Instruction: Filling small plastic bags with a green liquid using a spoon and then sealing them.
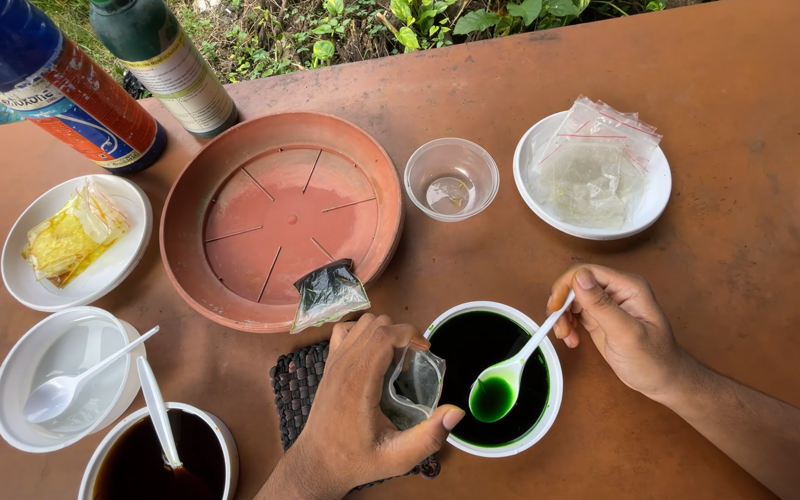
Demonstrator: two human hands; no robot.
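Right hand (624, 326) lifts a white plastic spoon (511, 368) of green liquid over its white bowl (548, 407), catching drips, while left hand (363, 407) pinches a small clear bag (413, 387) open alongside.

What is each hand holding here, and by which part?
Left hand pinches a small clear plastic bag by its side. Right hand holds a white spoon of green liquid by the handle's end.

A terracotta-coloured table (678, 296) bears bowls (594, 227), a saucer tray (187, 268), bottles (94, 111) and a woven mat (293, 384).
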